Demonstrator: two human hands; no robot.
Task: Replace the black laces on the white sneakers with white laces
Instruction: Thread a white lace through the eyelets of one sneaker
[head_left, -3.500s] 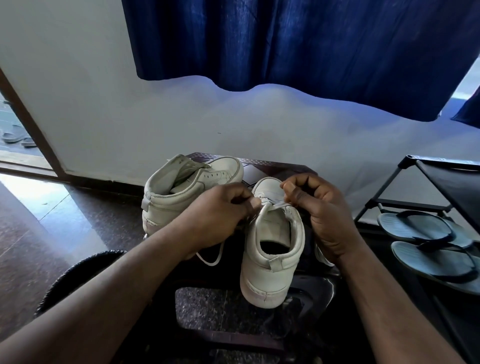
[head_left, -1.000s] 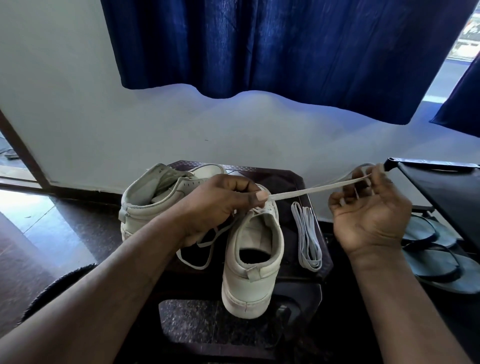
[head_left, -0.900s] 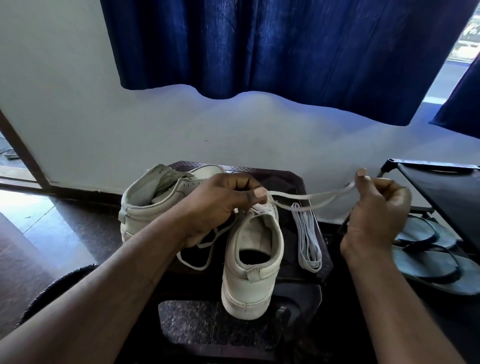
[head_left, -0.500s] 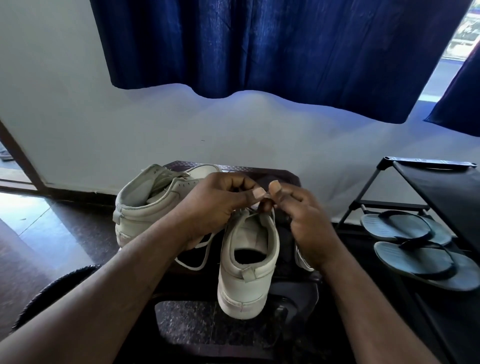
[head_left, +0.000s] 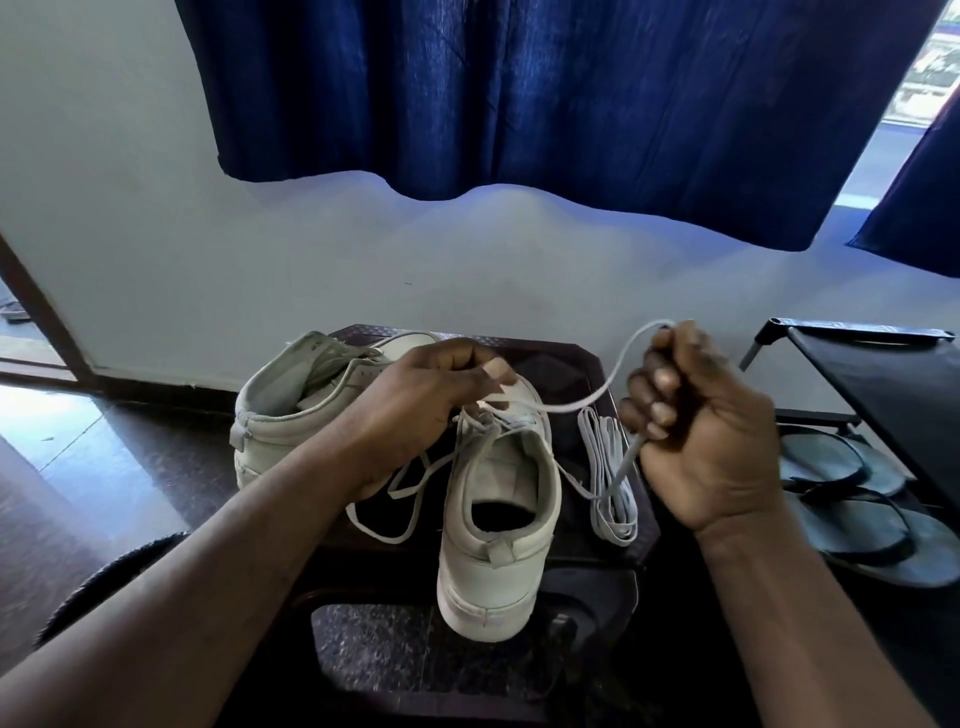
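On the dark worktop (head_left: 566, 353), one sneaker (head_left: 291, 405) lay on its side left of the upright sneaker (head_left: 498, 519). The left hand (head_left: 415, 410) had its fingers (head_left: 493, 370) pressed together, pinching the white lace (head_left: 597, 395) at that sneaker's eyelets. Right of it lay a folded lace (head_left: 613, 478). The right hand (head_left: 711, 431) was curled into a fist, fingers (head_left: 660, 384) gripping the lace, which arced up from the sneaker.

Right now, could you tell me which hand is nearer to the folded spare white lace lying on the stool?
The right hand. It hovers just right of the folded spare lace, while the left hand is beyond the sneaker.
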